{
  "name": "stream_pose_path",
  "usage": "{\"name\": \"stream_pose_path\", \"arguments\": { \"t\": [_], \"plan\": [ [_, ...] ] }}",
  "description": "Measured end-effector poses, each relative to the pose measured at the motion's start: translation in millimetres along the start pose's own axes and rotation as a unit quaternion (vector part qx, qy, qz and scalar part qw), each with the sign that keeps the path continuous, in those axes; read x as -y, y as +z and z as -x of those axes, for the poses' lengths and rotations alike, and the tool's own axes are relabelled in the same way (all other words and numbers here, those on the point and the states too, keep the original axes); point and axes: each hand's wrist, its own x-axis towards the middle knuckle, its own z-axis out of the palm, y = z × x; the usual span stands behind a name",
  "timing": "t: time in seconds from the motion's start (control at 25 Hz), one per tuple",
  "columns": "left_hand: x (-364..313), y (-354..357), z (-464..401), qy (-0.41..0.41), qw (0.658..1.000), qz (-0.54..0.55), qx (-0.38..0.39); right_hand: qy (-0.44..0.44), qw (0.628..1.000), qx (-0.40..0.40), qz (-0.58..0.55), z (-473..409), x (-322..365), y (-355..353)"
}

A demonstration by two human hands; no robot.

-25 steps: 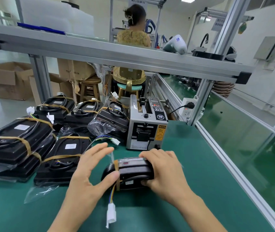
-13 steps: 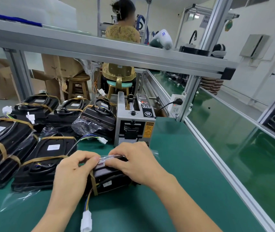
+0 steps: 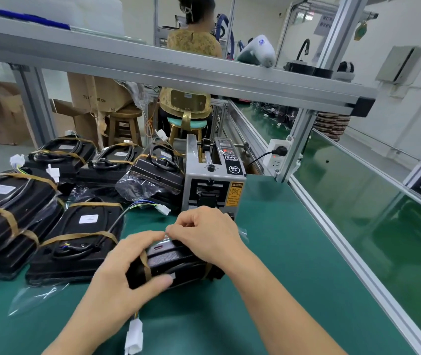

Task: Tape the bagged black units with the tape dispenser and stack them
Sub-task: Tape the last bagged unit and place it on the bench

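Bagged unit held on edge on the mat, one tape band on; slip and loose-bag risks noted.

The bagged black unit [image 3: 171,265] stands on the green mat [image 3: 281,290] just in front of the tape dispenser [image 3: 213,180]. The left hand [image 3: 124,285] grips its near end, thumb across the tan tape band [image 3: 144,265]; the right hand [image 3: 204,237] has fingers curled, pinching at the top edge. Likely faults: bag film creasing under tape, the dangling white connector [image 3: 133,338] snagging, and the unit tipping toward the taped stack [image 3: 76,242].
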Motion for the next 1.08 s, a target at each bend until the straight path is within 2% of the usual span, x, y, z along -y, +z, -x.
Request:
{"name": "stream_pose_path", "arguments": {
  "t": [0.12, 0.2, 0.32, 0.4, 0.6, 0.92, 1.08],
  "plan": [
    [1, -2, 4, 0.002, 1.000, -0.014, -0.014, -0.035, 0.999, -0.003, -0.031, 5, -4, 1],
    [0, -5, 8, 0.001, 0.999, -0.028, -0.043, -0.030, 0.989, -0.070, -0.125, 8, -20, -5],
    [2, -7, 23, 0.013, 0.993, -0.052, -0.108, 0.108, 0.934, -0.196, -0.277, 4, -55, -16],
    [3, -3, 30, 0.026, 0.988, -0.063, -0.139, 0.176, 0.903, -0.199, -0.339, -5, -64, -11],
    [4, 5, 31, 0.010, 0.984, -0.043, -0.172, 0.246, 0.860, -0.226, -0.386, -50, -54, 12],
    [8, 5, 32, 0.019, 0.985, -0.058, -0.158, 0.364, 0.769, -0.281, -0.443, -87, -46, 18],
    [9, 6, 32, 0.020, 0.986, -0.064, -0.154, 0.375, 0.747, -0.268, -0.480, -92, -42, 18]
  ]
}}
